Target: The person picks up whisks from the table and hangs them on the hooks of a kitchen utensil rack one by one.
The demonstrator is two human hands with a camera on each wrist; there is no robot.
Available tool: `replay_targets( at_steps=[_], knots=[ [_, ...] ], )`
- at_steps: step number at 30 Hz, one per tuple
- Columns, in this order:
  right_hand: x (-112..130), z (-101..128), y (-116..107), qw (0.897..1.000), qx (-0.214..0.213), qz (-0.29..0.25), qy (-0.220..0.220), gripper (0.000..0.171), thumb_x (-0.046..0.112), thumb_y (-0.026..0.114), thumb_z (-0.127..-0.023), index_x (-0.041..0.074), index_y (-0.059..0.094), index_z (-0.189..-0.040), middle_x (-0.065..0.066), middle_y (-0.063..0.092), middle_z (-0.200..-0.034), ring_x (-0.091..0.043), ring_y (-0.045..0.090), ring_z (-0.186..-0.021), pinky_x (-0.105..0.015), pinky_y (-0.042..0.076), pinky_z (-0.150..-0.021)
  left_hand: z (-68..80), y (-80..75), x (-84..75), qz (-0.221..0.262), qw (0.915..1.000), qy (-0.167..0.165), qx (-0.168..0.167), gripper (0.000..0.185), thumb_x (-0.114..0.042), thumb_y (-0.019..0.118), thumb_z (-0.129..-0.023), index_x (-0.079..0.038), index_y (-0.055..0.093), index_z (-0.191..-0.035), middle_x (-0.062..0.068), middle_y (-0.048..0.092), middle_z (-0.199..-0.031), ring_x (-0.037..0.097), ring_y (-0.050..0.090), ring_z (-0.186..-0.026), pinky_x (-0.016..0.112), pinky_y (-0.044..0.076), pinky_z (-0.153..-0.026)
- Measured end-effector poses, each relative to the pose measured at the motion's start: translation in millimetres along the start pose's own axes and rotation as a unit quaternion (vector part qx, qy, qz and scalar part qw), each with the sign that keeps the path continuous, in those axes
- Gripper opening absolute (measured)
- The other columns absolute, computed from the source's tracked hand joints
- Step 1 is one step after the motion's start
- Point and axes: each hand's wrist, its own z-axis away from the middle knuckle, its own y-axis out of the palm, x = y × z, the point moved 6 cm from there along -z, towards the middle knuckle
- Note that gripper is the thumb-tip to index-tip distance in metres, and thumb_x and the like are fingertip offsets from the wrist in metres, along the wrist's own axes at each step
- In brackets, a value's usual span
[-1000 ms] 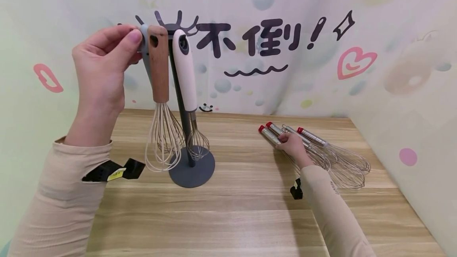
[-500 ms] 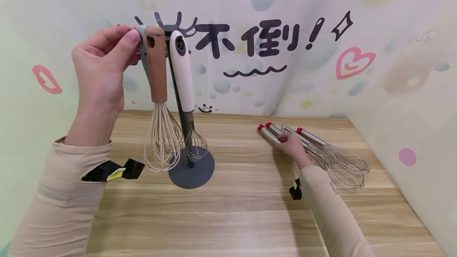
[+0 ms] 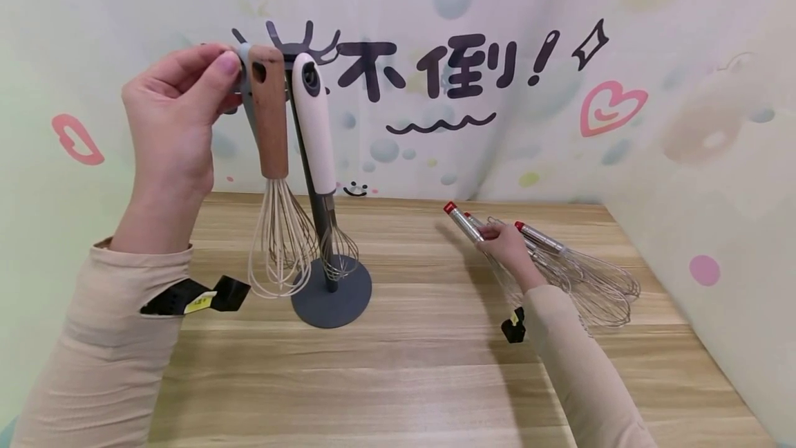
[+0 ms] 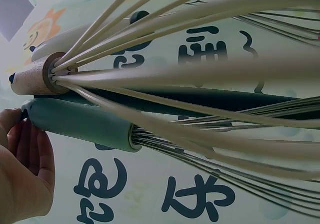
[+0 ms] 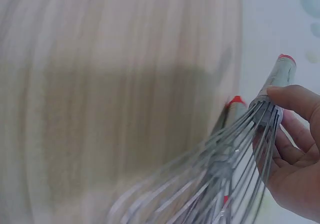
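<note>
My left hand [image 3: 177, 106] pinches the top end of a whisk with a blue-grey handle [image 4: 82, 124], up by the hooks of a dark stand [image 3: 332, 306]. In front of it hangs a whisk with a wooden handle [image 3: 270, 116] and pale wires. Beside that, a smaller whisk with a white handle [image 3: 315, 133] hangs tilted. At the right, my right hand [image 3: 511, 249] grips the metal handle of a red-capped whisk [image 5: 280, 78], thumb on top. Its cap end is raised off the table; in the head view the forearm partly hides its wires.
Several metal whisks [image 3: 539, 237] lie side by side under and right of my right hand. The wooden table [image 3: 398, 365] meets a printed wall sheet [image 3: 398, 157] at the back and a wall on the right. Each wrist carries a black camera mount [image 3: 195, 298].
My right hand has lifted the handle end of the leftmost red-capped whisk off the table, away from the others. The left hand keeps its pinch; the head view has shifted slightly.
</note>
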Motion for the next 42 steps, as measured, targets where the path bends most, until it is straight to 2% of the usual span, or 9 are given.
replay_targets(
  at_steps=[3,11,17,24,32,42],
  knots=[
    [7,0,0,1.000,0.008,-0.017,-0.002,0.038,0.005,0.066,-0.085,-0.005,0.059,-0.121,-0.026,0.064,-0.118,-0.034,0.063,-0.106,-0.036,0.053,-0.088,0.1,-0.1,0.3,0.001,1.0000,-0.007,-0.002,0.023,-0.006,0.083,-0.069,0.004,0.073,-0.087,0.007,0.071,-0.072,0.013,0.066,-0.060,0.017,0.056,-0.059],
    [31,3,-7,0.998,0.015,-0.063,-0.006,0.041,0.010,0.065,-0.087,0.001,0.058,-0.127,-0.021,0.064,-0.120,-0.027,0.062,-0.102,-0.028,0.052,-0.082,0.3,0.8,0.1,-0.005,1.0000,-0.003,-0.001,0.022,-0.006,0.082,-0.071,0.003,0.073,-0.089,0.006,0.072,-0.074,0.013,0.067,-0.062,0.017,0.055,-0.060],
    [59,8,-16,0.995,0.010,-0.097,-0.030,0.043,0.012,0.068,-0.087,0.002,0.057,-0.127,-0.019,0.064,-0.121,-0.027,0.062,-0.104,-0.030,0.053,-0.086,0.0,1.0,-0.4,-0.007,1.0000,0.003,-0.001,0.020,-0.005,0.081,-0.072,0.003,0.073,-0.088,0.006,0.072,-0.073,0.012,0.067,-0.061,0.017,0.055,-0.058],
    [93,19,-26,0.987,0.019,-0.152,-0.049,0.043,0.009,0.065,-0.089,0.002,0.053,-0.130,-0.017,0.060,-0.123,-0.018,0.060,-0.100,-0.028,0.054,-0.089,-0.9,0.4,-0.1,-0.006,1.0000,0.006,0.000,0.018,-0.004,0.081,-0.072,0.003,0.074,-0.088,0.007,0.072,-0.073,0.013,0.066,-0.060,0.017,0.053,-0.056],
    [131,36,-42,0.979,0.007,-0.180,-0.097,0.042,0.009,0.065,-0.089,0.002,0.054,-0.129,-0.016,0.060,-0.122,-0.012,0.060,-0.097,-0.014,0.053,-0.079,-2.9,0.9,1.3,-0.011,0.9999,0.013,0.004,0.011,-0.002,0.078,-0.075,0.000,0.074,-0.085,0.006,0.072,-0.072,0.012,0.067,-0.059,0.018,0.052,-0.054],
    [175,61,-59,0.965,-0.006,-0.213,-0.154,0.041,0.009,0.066,-0.089,0.000,0.056,-0.128,-0.017,0.062,-0.121,-0.008,0.061,-0.098,-0.014,0.052,-0.087,-3.8,-0.2,2.4,-0.005,1.0000,0.000,0.003,0.014,-0.004,0.079,-0.074,0.000,0.074,-0.087,0.006,0.072,-0.073,0.013,0.067,-0.059,0.017,0.053,-0.055]
  ],
)
